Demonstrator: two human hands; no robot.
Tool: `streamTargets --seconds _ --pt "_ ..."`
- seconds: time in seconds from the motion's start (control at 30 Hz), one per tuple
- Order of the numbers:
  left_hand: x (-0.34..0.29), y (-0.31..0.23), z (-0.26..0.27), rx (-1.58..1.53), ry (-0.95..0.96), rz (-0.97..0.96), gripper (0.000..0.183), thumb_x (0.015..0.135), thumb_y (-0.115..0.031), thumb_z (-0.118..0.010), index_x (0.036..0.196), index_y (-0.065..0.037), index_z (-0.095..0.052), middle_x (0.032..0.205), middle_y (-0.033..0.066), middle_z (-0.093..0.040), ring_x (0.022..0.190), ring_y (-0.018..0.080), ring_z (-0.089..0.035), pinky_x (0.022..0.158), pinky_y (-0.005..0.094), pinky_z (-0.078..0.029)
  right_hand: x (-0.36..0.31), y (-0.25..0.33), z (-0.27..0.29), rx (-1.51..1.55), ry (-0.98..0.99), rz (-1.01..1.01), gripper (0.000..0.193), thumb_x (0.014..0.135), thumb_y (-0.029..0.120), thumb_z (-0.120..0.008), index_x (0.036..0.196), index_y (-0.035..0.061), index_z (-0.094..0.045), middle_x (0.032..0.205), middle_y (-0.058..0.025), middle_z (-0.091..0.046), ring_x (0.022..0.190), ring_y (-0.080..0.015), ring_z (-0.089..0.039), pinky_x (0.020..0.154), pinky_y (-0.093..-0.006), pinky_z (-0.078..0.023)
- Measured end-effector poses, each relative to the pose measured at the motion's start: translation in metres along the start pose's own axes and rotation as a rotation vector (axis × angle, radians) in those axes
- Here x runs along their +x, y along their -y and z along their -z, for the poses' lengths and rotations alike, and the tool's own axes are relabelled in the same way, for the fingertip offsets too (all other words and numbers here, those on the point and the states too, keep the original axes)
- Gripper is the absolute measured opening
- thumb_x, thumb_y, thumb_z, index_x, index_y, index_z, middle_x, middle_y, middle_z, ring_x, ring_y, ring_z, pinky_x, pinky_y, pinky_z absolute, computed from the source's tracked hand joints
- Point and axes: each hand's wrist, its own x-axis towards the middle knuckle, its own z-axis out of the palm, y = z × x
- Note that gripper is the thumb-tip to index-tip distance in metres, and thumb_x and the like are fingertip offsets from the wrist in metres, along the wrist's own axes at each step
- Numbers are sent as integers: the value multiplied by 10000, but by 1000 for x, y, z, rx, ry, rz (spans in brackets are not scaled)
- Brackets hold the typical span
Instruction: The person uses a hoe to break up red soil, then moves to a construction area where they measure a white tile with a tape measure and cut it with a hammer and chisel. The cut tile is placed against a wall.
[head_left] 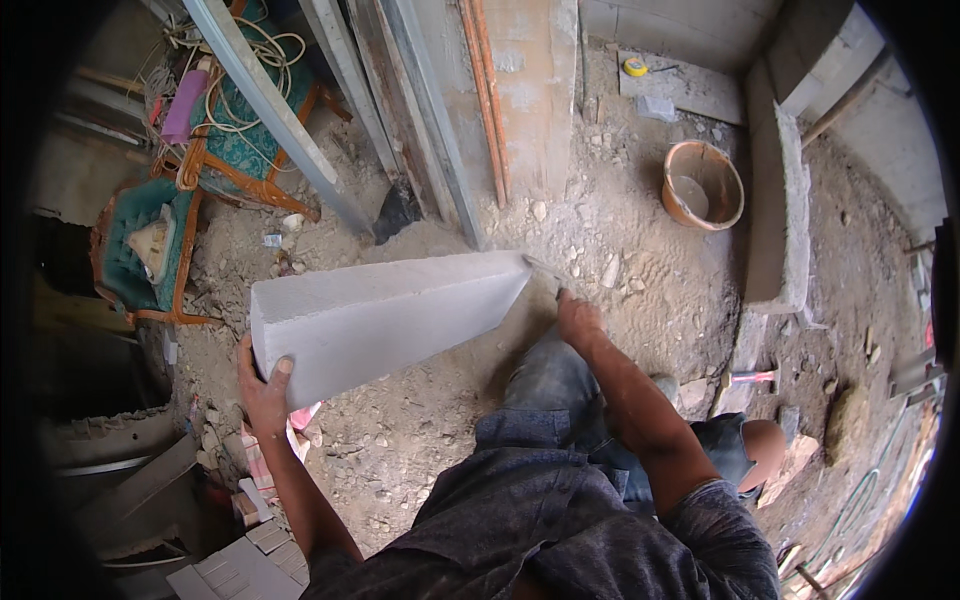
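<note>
A long pale grey lightweight concrete block (400, 315) is tilted up off the dirt floor in front of me. My left hand (262, 390) grips its left end, thumb on the near face and fingers around the end. At the block's far right end, my right hand (578, 320) is closed around the dark handle of a thin-bladed trowel (545, 268). The trowel's blade is seen nearly edge-on, with its tip at the block's right end. My knee in worn jeans is bent close below that end.
An orange-brown bucket (703, 187) stands at the back right, beside a low block wall (778, 220). A hammer (752, 377) lies right of my leg. Metal studs (290, 120) lean behind the block. Green upholstered chairs (150, 250) lie left. A yellow tape measure (635, 67) rests at the back.
</note>
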Motion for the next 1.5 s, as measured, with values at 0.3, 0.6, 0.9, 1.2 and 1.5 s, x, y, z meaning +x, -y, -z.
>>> streamTargets --seconds 0.3,0.6,0.9,1.2,1.5 --pt "50 -21 -78 -134 49 -56 706 759 -171 -756 1374 47 -485 1246 225 -605 1181 344 -567 1067 426 -402 -18 58 37 -99 -116 223 325 992 158 -438 1290 27 -432 1030 -287 -667 826 -417 -716 694 -528 -575" --pt "74 -128 -88 317 73 -70 705 830 -381 -734 1390 -20 -503 1312 204 -611 1201 375 -591 1024 460 -439 -53 204 215 526 -318 785 470 924 155 -566 1332 3 -388 995 -307 -646 854 -523 -637 773 -583 -497" --pt "52 -118 -73 284 29 -87 760 798 -407 -784 1397 -30 -507 1325 249 -593 1243 426 -546 1048 488 -418 24 59 47 281 -90 388 457 900 275 -550 1282 35 -477 873 -293 -671 820 -486 -656 736 -595 -506" --pt "7 -84 -40 389 77 -5 786 829 -322 -773 1475 -27 -436 1414 253 -532 1326 389 -495 1112 465 -372 91 -8 -1 250 69 201 436 950 275 -551 1280 25 -413 864 -303 -665 835 -498 -654 753 -593 -504" --pt "18 -49 -34 189 -1 28 799 771 -354 -799 1400 26 -486 1350 220 -557 1237 339 -528 1082 419 -380 -101 178 156 394 -47 718 364 894 82 -531 1225 -38 -441 867 -258 -669 752 -431 -698 678 -505 -565"
